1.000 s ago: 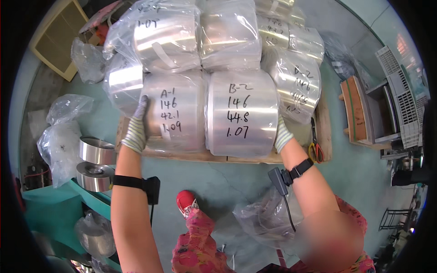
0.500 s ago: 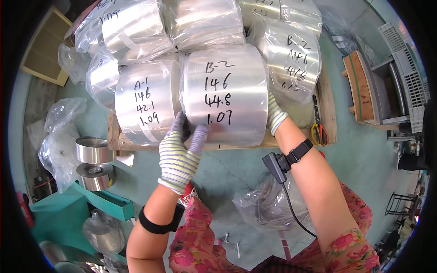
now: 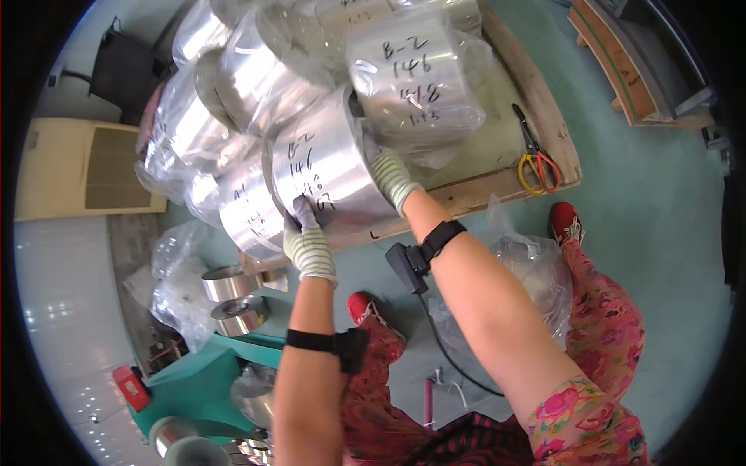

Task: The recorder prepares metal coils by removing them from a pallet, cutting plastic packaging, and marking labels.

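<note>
A large roll of silver metal foil with black handwriting lies in the front row of wrapped rolls. My left hand, in a striped knit glove, holds its lower left edge, with the thumb on the written face and the other fingers hidden in the gap. On the roll's right end presses my right hand, also gloved, with its fingertips out of sight. Close against the held roll's left side sits a smaller marked roll. Another plastic-wrapped roll stands behind my right hand.
A wooden pallet carries the rolls; scissors with yellow and red handles lie at its right corner. Two small metal rings stand at the lower left. Crumpled clear plastic lies by my feet. A cable hangs from my right wrist.
The view has swung, so the rolls appear tilted and farther left. My left thumb now lies against the roll's face. Both hands stay at the same roll.
</note>
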### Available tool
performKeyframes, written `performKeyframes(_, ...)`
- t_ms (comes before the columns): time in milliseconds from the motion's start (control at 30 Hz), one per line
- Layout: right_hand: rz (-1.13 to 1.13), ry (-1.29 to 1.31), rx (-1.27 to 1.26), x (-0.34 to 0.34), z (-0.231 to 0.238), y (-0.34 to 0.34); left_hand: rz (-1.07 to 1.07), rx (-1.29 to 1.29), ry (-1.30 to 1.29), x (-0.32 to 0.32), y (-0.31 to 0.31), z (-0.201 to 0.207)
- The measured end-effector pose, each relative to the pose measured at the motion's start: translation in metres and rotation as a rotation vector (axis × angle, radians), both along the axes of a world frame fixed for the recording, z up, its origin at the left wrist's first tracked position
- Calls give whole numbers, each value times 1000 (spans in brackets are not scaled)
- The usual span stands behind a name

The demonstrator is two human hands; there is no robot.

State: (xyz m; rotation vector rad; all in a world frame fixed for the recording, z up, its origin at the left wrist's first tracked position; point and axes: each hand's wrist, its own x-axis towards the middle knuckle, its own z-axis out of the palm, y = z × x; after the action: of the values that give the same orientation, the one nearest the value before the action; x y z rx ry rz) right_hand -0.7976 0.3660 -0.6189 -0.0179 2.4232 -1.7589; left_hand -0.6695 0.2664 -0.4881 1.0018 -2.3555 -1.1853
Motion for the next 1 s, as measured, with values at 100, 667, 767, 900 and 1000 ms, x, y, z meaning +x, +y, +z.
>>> performKeyframes(100,-13,-351,-103,39,80,3,194,53,113,11,0,2)
performKeyframes(667,-122,-190,-665,15,-50,17,151,99,229,18,-10,-15)
performKeyframes(767,-122,-521,-838,36,26,24,-59,-83,-55,27,-45,-6)
performKeyframes(900,-305,-201,-607,46,96,40,-11,-5,351,25,-110,34)
performKeyframes(1000,-364,527,-126,71,167,23,208,-290,371,24,-173,42)
